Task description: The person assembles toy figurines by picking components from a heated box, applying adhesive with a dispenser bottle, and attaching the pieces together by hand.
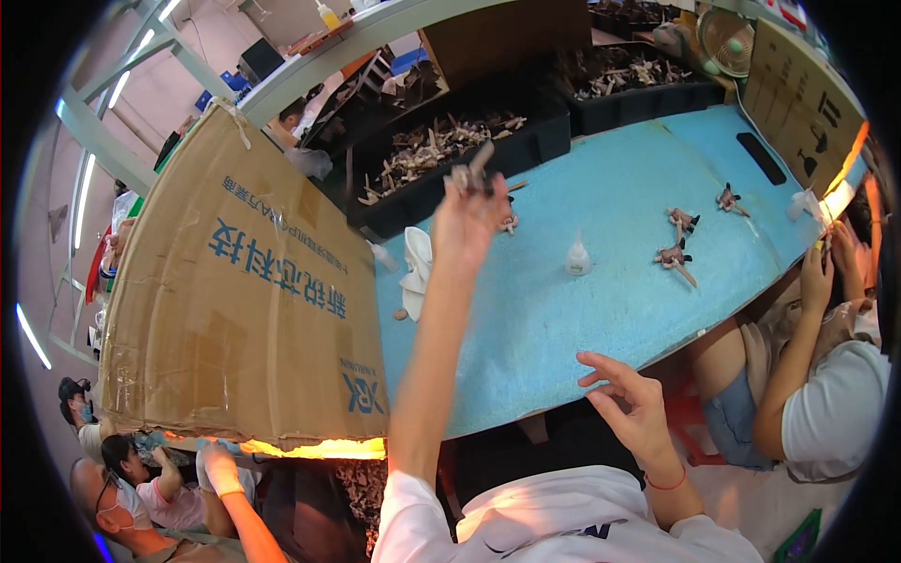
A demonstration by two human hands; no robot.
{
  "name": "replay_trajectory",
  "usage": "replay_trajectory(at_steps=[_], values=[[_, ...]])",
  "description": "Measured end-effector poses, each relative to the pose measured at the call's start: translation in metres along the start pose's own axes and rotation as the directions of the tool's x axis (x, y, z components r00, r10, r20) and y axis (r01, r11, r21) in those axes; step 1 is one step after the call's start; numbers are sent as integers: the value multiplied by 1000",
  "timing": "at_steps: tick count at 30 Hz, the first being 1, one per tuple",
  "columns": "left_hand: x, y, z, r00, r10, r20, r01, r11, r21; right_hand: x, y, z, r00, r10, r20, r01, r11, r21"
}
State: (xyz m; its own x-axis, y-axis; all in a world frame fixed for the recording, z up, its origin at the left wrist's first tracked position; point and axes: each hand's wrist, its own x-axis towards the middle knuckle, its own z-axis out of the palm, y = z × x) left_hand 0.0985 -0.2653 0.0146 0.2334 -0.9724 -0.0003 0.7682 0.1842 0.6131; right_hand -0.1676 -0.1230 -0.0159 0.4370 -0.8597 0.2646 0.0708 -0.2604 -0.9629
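Note:
My left hand [466,211] reaches far across the blue tabletop [549,324], near the front edge of a black bin. Its fingers are closed round a small pinkish-brown figurine [480,169], partly hidden and smeared by motion. Just right of that hand lies another small figurine [510,223], half covered by it. Over the table's near edge, my right hand [631,399] hangs with fingers apart and nothing in it. On the right part of the table lie three more figurines with dark parts: an upper one [728,200], a middle one [683,221] and a lower one [673,255].
A small white squeeze bottle [577,256] stands mid-table. A white cloth [417,272] lies left of my forearm. Black bins [540,141] of figurines line the back. Cardboard panels bound the left [249,281] and right [798,103]. A co-worker [826,375] sits at the right.

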Motion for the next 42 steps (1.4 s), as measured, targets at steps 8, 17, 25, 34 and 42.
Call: replay_trajectory(at_steps=[8,17,25,34,42], values=[[30,7,2,972,231,38,-188,675,714,-2,-1,-8,998,25,-59,-29,997,-70],[-128,-22,-59,984,172,54,-69,82,994,13,-5,-2,1000,-9,26,12,993,-114],[-179,7,-76,899,416,138,41,-392,919,29,4,18,995,-63,77,82,957,-279],[-131,35,-124,818,551,166,356,-712,605,22,7,34,981,-150,120,183,923,-338],[-164,20,-112,828,543,142,64,-342,938,14,19,31,977,-171,131,211,882,-421]])
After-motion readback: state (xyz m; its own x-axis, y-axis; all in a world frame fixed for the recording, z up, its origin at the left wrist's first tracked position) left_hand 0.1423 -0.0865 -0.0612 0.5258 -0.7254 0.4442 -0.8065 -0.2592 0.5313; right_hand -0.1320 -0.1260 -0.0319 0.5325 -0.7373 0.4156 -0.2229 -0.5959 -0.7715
